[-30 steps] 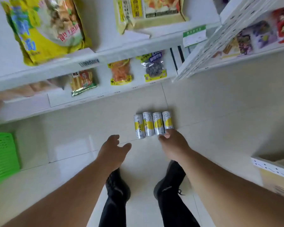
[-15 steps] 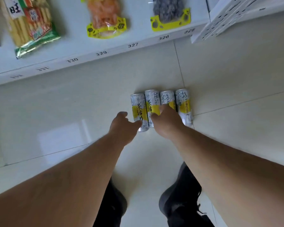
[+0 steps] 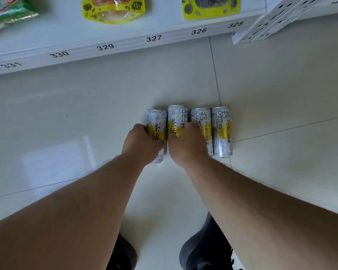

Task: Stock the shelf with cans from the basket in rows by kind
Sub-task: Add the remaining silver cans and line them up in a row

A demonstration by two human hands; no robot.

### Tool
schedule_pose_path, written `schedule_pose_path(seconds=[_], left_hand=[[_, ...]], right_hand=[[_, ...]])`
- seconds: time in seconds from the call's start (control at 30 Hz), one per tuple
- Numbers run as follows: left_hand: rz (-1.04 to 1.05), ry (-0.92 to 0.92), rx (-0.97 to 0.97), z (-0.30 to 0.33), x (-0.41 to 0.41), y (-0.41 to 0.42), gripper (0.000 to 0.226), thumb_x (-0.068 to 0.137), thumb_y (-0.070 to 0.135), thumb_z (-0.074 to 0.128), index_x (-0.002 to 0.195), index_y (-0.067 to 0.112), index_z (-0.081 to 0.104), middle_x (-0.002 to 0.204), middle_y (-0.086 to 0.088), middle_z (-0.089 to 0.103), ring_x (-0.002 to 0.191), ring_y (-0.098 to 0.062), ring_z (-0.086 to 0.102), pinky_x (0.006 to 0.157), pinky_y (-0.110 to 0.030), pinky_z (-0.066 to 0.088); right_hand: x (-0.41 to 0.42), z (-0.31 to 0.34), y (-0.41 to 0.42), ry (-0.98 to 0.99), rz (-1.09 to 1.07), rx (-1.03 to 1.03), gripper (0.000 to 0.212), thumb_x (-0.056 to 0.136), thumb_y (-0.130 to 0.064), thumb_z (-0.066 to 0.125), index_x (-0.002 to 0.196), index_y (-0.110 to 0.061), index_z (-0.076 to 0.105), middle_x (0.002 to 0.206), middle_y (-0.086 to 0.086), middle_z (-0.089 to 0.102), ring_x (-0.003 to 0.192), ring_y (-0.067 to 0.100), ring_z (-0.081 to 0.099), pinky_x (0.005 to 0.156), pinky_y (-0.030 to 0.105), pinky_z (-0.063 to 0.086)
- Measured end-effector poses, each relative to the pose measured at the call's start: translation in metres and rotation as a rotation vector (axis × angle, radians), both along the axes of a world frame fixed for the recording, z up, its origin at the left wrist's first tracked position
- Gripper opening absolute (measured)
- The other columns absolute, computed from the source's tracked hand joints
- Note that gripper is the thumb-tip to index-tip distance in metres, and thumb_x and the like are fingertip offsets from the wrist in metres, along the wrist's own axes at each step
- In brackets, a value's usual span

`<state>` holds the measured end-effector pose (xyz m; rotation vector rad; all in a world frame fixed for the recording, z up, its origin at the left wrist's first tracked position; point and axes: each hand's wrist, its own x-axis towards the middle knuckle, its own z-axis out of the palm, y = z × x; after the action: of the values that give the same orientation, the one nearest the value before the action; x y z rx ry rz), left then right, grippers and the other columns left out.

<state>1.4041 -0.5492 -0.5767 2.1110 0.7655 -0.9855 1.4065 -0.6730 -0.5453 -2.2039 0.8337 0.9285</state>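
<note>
- Down on the floor [image 3: 86, 114], four slim silver-and-yellow cans stand upright in a tight row, side by side and touching.
- My left hand [image 3: 142, 145] is wrapped around the leftmost can [image 3: 157, 125], fingers curled round its left side, gripping it low on the body.
- My right hand [image 3: 185, 145] is curled around the second can [image 3: 177, 119], covering its lower half; the thumb side presses toward the third can [image 3: 201, 121].
- My two hands sit just beside each other, knuckles nearly touching between the first two cans.
- Rightmost can [image 3: 221, 131] stands untouched at the right end of the row, its base close to a tile seam.
- Labels read "CHA HUO LI" in dark letters on the three right cans, with a yellow band around the middle of each.
- Beyond the cans, at the far side, runs the white bottom shelf [image 3: 70, 34], its front edge numbered 325 to 331 from right to left.
- On that shelf lie snack packets: a yellow-edged orange packet [image 3: 113, 10], a yellow-edged dark packet [image 3: 210, 8] to its right, and a green packet [image 3: 6, 14] at the far left.
- A white perforated panel [image 3: 281, 18] reaches in at the far right.
- Near me, both of my black shoes [image 3: 205, 248] show below my forearms.
</note>
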Motion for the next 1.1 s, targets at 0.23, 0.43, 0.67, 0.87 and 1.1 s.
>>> schedule_pose_path(seconds=[0.23, 0.43, 0.67, 0.87, 1.1], left_hand=[[0.037, -0.019, 0.034, -0.004, 0.004, 0.038, 0.034, 0.068, 0.030, 0.074, 0.098, 0.020, 0.062, 0.083, 0.002, 0.068, 0.071, -0.019, 0.067, 0.059, -0.032, 0.058], [0.021, -0.015, -0.031, 0.004, 0.005, 0.047, 0.034, 0.068, 0.037, 0.076, 0.096, 0.021, 0.065, 0.077, 0.005, 0.068, 0.064, -0.012, 0.065, 0.046, -0.019, 0.042], [0.109, -0.042, -0.091, 0.105, 0.005, 0.052, 0.040, 0.073, 0.027, 0.077, 0.107, 0.023, 0.058, 0.090, 0.007, 0.066, 0.079, -0.013, 0.065, 0.061, -0.027, 0.054], [0.132, -0.121, -0.145, 0.274, 0.013, 0.049, 0.046, 0.072, 0.030, 0.078, 0.113, 0.028, 0.059, 0.095, 0.010, 0.067, 0.085, -0.011, 0.065, 0.067, -0.027, 0.053], [0.084, -0.235, -0.213, 0.503, 0.026, 0.035, 0.038, 0.074, 0.031, 0.080, 0.108, 0.032, 0.063, 0.093, 0.010, 0.069, 0.080, -0.012, 0.066, 0.057, -0.023, 0.046]], right_hand=[[0.007, -0.029, 0.033, 0.000, -0.047, -0.101, 0.051, 0.084, -0.034, 0.077, 0.121, -0.006, 0.056, 0.117, 0.014, 0.065, 0.100, 0.033, 0.069, 0.078, 0.039, 0.061], [0.012, -0.040, 0.037, 0.055, -0.125, -0.060, 0.055, 0.070, -0.039, 0.083, 0.112, -0.011, 0.063, 0.110, 0.007, 0.069, 0.096, 0.029, 0.071, 0.076, 0.038, 0.062], [-0.005, 0.048, -0.002, -0.019, -0.328, 0.289, 0.024, 0.075, -0.030, 0.081, 0.074, -0.008, 0.072, 0.062, 0.001, 0.064, 0.059, 0.016, 0.059, 0.054, 0.024, 0.044], [0.008, 0.216, -0.021, -0.020, -0.385, 0.496, 0.038, 0.066, -0.032, 0.086, 0.093, -0.006, 0.077, 0.095, 0.017, 0.079, 0.096, 0.037, 0.076, 0.092, 0.056, 0.058], [0.031, 0.443, -0.039, -0.141, -0.217, 0.566, 0.031, 0.064, -0.037, 0.081, 0.086, -0.015, 0.079, 0.086, 0.012, 0.079, 0.074, 0.028, 0.074, 0.069, 0.033, 0.052]])
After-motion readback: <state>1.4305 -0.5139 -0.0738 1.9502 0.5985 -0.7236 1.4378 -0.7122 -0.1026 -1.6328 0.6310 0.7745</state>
